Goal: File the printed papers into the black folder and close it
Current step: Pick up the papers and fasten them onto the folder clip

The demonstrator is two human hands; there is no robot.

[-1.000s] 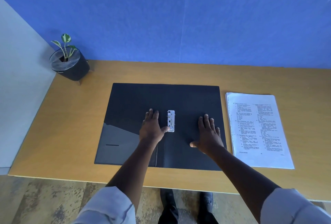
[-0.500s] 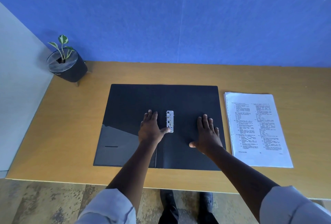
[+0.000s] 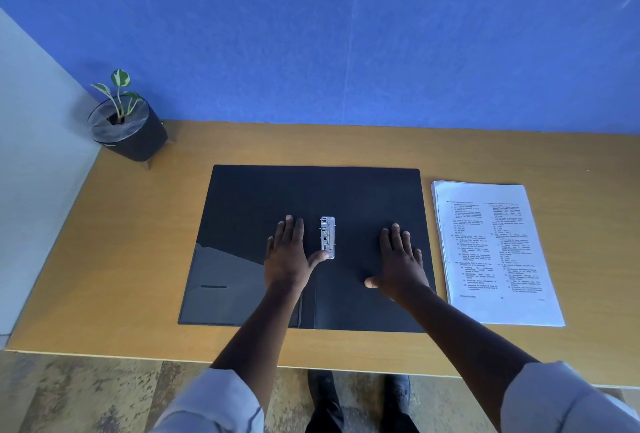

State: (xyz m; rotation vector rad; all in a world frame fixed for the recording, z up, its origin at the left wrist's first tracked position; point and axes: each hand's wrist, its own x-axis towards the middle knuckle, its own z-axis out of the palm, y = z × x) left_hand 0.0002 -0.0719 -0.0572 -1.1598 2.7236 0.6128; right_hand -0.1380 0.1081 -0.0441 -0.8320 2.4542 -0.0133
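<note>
Under my flat, empty left hand (image 3: 285, 261) and right hand (image 3: 401, 264), the black folder (image 3: 311, 197) lies open; papers (image 3: 491, 252) beyond my right may snag the clip (image 3: 327, 237).

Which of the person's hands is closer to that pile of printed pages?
The right hand. It lies flat on the open black folder, just left of the printed papers. The left hand rests farther left, its thumb at the metal clip.

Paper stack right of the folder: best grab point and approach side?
Likely the printed papers' near right corner, approached by the right hand from the desk's front edge. The stack lies flat; its left edge sits close beside the open black folder, so bare desk lies right and front.
</note>
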